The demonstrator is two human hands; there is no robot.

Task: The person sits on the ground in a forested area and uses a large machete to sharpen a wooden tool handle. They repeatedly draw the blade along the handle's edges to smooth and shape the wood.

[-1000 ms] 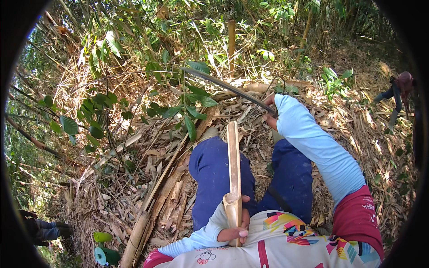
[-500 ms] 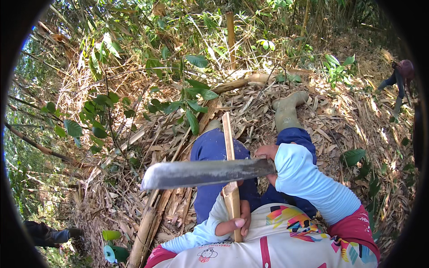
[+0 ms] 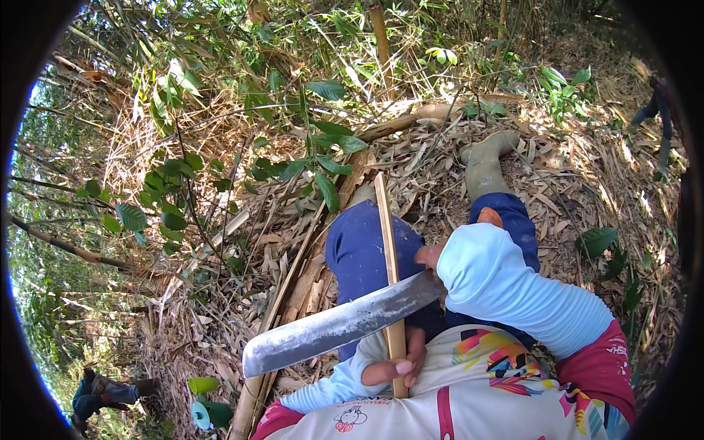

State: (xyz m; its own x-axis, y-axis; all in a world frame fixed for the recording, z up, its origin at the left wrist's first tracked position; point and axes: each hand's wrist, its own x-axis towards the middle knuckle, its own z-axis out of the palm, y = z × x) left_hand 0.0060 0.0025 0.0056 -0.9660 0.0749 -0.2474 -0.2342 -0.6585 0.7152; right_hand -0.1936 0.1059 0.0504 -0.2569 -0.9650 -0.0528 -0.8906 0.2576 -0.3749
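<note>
My right hand (image 3: 431, 254), partly covered by its pale blue sleeve, grips a machete; the handle is mostly hidden. Its broad grey blade (image 3: 330, 323) slants down to the left, crossing over a split bamboo strip (image 3: 387, 227). I cannot tell whether the edge touches the strip. My left hand (image 3: 402, 367) is closed round the strip's near part, thumb on top, close to my belly. From there the strip runs up between my legs, its far end over the left thigh.
Long bamboo pieces (image 3: 282, 312) lie left of my leg on dry leaves. A green container (image 3: 214, 415) and a yellow-green cup (image 3: 203, 384) stand at lower left. Leafy stems (image 3: 183, 187) rise at left. People show partly at lower left (image 3: 110, 392) and far right (image 3: 656, 121).
The machete blade has tilted, its tip dropping toward my body. The bamboo strip now shows a narrower face. My left hand stays closed on it, and the whole view has shifted slightly.
</note>
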